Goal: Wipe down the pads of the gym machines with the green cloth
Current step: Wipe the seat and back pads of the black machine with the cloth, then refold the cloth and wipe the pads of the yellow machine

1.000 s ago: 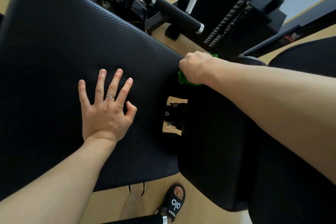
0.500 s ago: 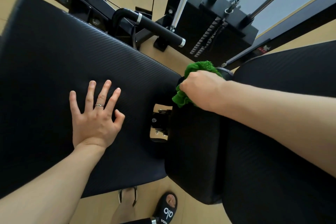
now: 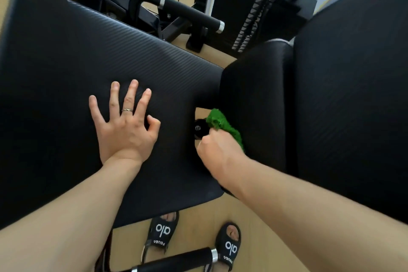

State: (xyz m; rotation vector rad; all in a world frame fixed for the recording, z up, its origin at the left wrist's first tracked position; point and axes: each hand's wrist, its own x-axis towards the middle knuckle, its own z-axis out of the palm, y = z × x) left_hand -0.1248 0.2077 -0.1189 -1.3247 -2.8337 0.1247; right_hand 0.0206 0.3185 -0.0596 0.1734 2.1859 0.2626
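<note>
While left hand (image 3: 124, 130) rests flat, fingers spread, on seat pad (image 3: 66, 68), right hand (image 3: 217, 153) – fist clenched on green cloth (image 3: 223, 127) – rubs backrest pad's (image 3: 256, 104) edge by the gap; likely mid-task, other pads prob. left.

**Bare forearms, one ring, black slides**

No sleeves on either forearm, bare from the frame edge down to the wrists. On the left hand (image 3: 125, 130), a thin silver ring (image 3: 127, 110) with a small twist in its band, worn on the ring finger. Nothing worn on the right hand (image 3: 217, 154). On the feet, open-toed black slide sandals (image 3: 163, 231), white "alo" lettering across each strap, smaller white text printed below it, toes showing at the front
</note>
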